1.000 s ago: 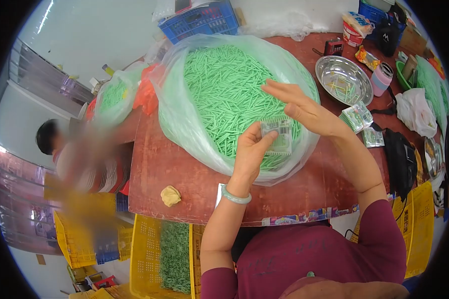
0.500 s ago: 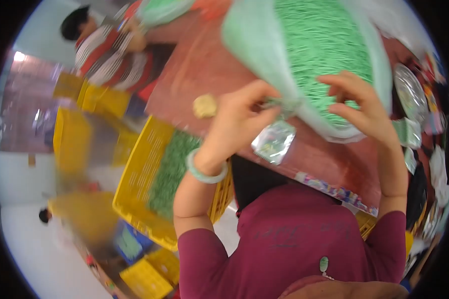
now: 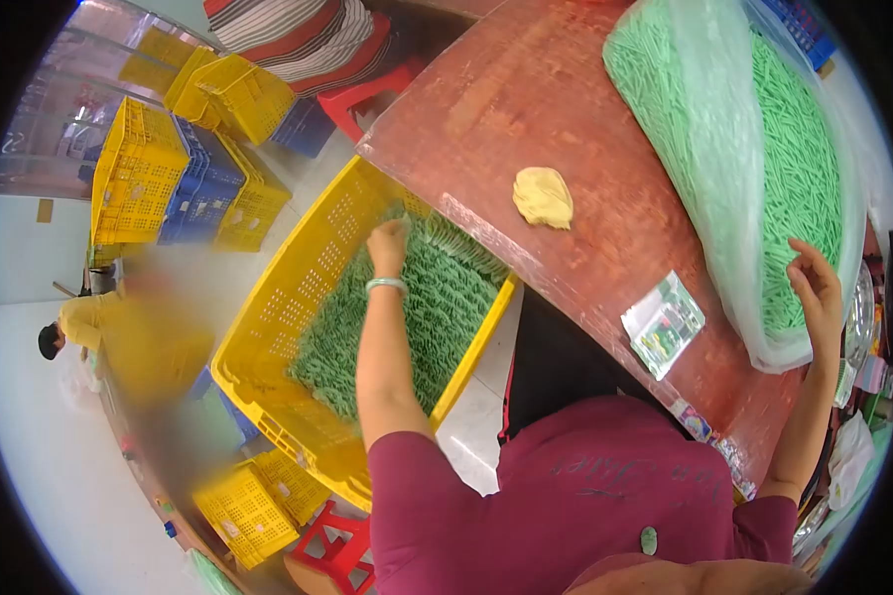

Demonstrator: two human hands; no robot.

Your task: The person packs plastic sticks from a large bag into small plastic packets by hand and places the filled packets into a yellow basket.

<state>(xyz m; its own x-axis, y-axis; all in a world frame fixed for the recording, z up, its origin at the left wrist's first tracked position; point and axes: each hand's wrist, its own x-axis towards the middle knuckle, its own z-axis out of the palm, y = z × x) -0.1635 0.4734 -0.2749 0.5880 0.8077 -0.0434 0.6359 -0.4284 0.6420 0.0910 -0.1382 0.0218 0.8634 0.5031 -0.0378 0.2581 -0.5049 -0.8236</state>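
Note:
My left hand [image 3: 388, 248] is inside the yellow crate [image 3: 258, 327], over its far side. Its fingers are closed, and what they hold, if anything, is hidden. Beneath it, rows of small green bundles or packets [image 3: 407, 307] fill the crate; their exact kind is unclear. My right hand [image 3: 816, 293] hovers at the right side of a large clear plastic bag [image 3: 709, 119], its fingers apart and nothing visible in them. Thin light-green sticks [image 3: 799, 149] fill the bag, which lies open on the red table [image 3: 486, 109]. A small printed packet [image 3: 665, 325] lies near the table edge.
A crumpled yellow cloth-like lump [image 3: 543, 197] sits on the table. Yellow and blue crates [image 3: 139, 169] are stacked at the left. A red stool [image 3: 337, 545] stands below. A person in a striped top [image 3: 308, 45] is at the far side; another in yellow [image 3: 79, 322] is farther left.
My left hand has moved from above the table down into the yellow crate. My right hand has shifted to the bag's right side. The view has turned, showing more of the crate.

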